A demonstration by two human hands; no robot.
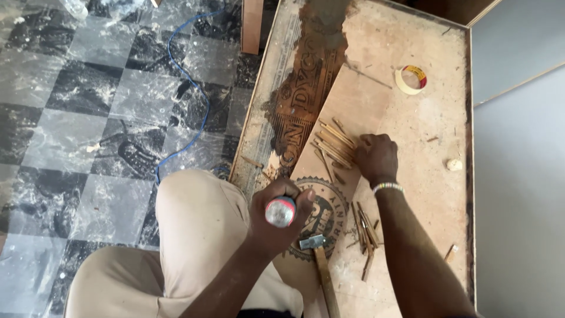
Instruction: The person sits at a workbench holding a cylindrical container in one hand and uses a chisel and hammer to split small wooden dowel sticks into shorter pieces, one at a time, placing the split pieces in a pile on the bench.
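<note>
From the left I see a dusty black-and-grey chequered floor (pixel 88 118) with a thin blue cable (pixel 194 88) snaking across it. My left hand (pixel 276 221) is wrapped shut around a smooth cylindrical can (pixel 280 212) with a red rim. At its five o'clock lies a hammer (pixel 321 265), steel head, wooden handle. The rough plywood board (pixel 424 194) carries thin wooden sticks (pixel 335 144); my right hand (pixel 376 158), fingers curled, presses on them at its nine o'clock. A tape roll (pixel 411 79) sits at one o'clock.
</note>
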